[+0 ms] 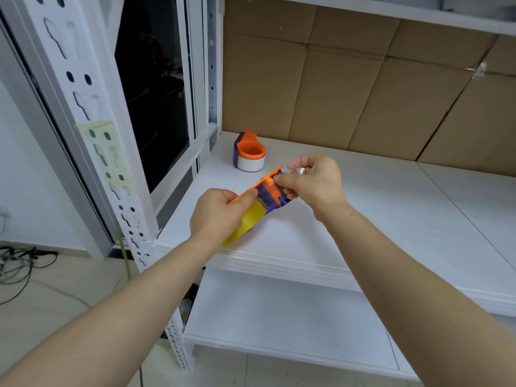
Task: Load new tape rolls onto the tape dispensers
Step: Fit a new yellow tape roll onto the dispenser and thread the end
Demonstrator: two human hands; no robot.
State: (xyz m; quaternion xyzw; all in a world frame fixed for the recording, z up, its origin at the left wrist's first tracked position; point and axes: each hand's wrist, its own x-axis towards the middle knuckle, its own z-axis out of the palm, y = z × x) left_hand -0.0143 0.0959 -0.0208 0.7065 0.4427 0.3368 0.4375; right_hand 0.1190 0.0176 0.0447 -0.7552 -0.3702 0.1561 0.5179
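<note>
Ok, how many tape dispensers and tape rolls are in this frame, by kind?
Tape dispensers: 2 (shelf dispenser, held dispenser)
Tape rolls: 2 (white roll, yellow roll)
Total: 4

Between left hand [216,216] and right hand [315,181]: dispenser [269,192] (second dispenser [249,153] behind)

Both hands raised, left [220,216] gripping, right [315,180] pinching

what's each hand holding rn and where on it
The left hand grips the tape dispenser around its yellow roll. The right hand pinches the loose tape end pulled out at the dispenser's front.
</note>
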